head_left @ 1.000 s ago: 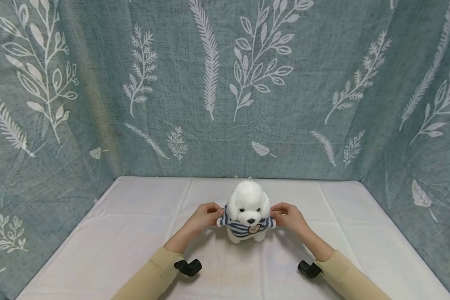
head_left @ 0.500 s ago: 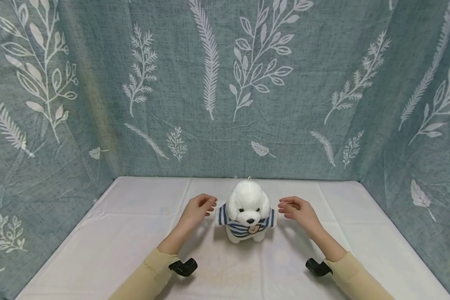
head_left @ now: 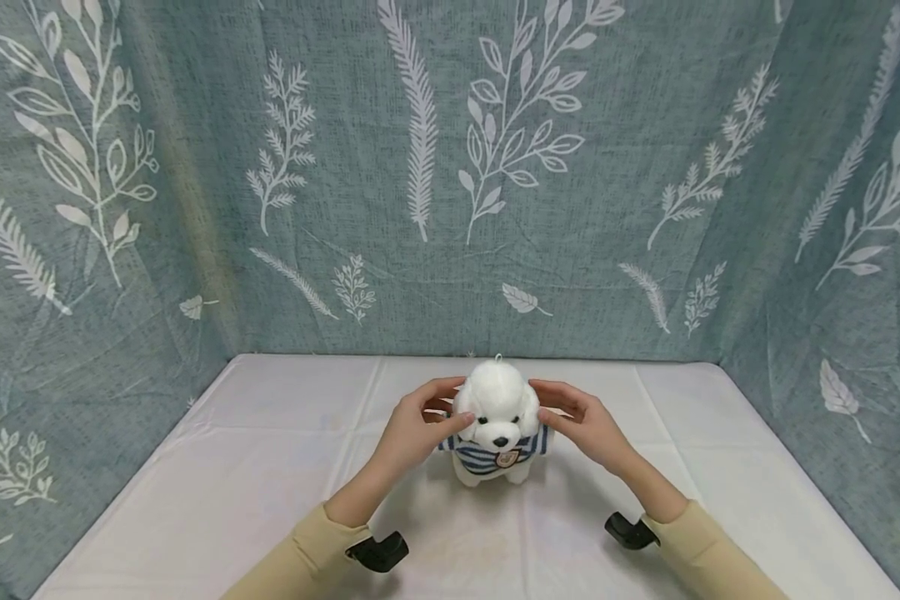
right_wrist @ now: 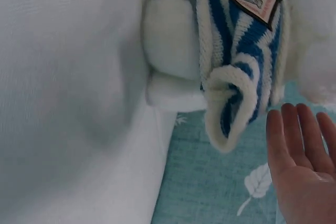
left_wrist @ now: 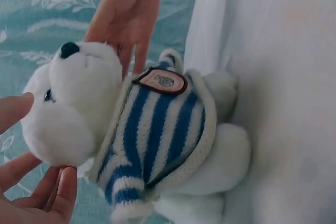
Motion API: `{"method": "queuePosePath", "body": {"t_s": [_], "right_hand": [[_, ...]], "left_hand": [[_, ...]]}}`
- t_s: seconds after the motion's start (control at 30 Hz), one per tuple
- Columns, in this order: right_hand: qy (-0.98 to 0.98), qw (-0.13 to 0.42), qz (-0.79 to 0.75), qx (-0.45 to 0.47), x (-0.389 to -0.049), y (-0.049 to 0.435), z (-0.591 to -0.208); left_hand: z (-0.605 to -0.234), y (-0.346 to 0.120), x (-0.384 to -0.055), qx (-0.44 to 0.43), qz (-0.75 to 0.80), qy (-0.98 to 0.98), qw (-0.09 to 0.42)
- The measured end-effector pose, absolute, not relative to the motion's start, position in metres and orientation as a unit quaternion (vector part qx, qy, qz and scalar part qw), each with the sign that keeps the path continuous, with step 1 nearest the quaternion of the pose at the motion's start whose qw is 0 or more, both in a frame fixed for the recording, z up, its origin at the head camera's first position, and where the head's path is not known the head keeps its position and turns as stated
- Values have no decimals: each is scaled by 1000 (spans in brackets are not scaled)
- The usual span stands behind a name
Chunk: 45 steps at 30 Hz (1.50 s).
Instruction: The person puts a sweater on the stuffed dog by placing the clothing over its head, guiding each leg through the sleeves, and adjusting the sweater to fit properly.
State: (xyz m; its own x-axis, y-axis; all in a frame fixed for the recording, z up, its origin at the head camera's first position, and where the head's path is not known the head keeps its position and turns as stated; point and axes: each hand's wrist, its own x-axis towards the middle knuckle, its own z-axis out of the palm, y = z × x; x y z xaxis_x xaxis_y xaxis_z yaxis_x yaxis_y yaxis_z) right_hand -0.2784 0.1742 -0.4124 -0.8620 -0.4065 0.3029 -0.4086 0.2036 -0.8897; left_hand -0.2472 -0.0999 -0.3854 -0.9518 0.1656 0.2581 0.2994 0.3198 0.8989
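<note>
A white plush dog [head_left: 497,387] stands upright on the white table, facing the person. It wears a blue-and-white striped knit sweater [left_wrist: 157,124] with a badge on the chest [right_wrist: 253,2]. My left hand [head_left: 414,427] is at the side of the dog's head, its thumb over the ear [left_wrist: 65,137] and its fingers along the ear's edge. On the opposite side, my right hand [head_left: 594,427] is by the other ear, thumb in front and fingers reaching behind. In the right wrist view those fingers [right_wrist: 294,135] look straight, just beside the head.
The white-covered table [head_left: 270,450] is bounded by teal curtain [head_left: 330,200] with white leaf prints at the back and both sides. Black wrist devices [head_left: 378,552] are worn at both sleeve cuffs.
Both hands have let go of the sweater sleeves, moved apart and up, then come back in to either side of the dog's head. The dog has stayed in place.
</note>
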Motion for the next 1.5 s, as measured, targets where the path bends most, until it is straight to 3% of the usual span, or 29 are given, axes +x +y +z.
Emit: {"method": "queuePosePath", "body": {"t_s": [0.23, 0.57, 0.8, 1.13, 1.27, 1.5], "right_hand": [[-767, -31, 590, 252, -279, 168, -418], [-777, -22, 585, 231, -277, 162, -416], [-799, 8, 563, 211, -268, 157, -397], [-811, 16, 534, 237, -261, 158, -385], [-813, 7, 526, 249, -264, 154, -390], [-817, -14, 532, 223, -265, 144, -397]], "left_hand": [[-391, -94, -247, -147, -585, -795, 65], [-393, -95, -251, -142, -613, -775, 56], [-388, -98, -256, -145, -640, -754, 27], [-388, -106, -275, -99, -732, -670, -73], [-389, -109, -277, -90, -703, -705, -35], [-385, -110, -272, -85, -602, -775, 171]]}}
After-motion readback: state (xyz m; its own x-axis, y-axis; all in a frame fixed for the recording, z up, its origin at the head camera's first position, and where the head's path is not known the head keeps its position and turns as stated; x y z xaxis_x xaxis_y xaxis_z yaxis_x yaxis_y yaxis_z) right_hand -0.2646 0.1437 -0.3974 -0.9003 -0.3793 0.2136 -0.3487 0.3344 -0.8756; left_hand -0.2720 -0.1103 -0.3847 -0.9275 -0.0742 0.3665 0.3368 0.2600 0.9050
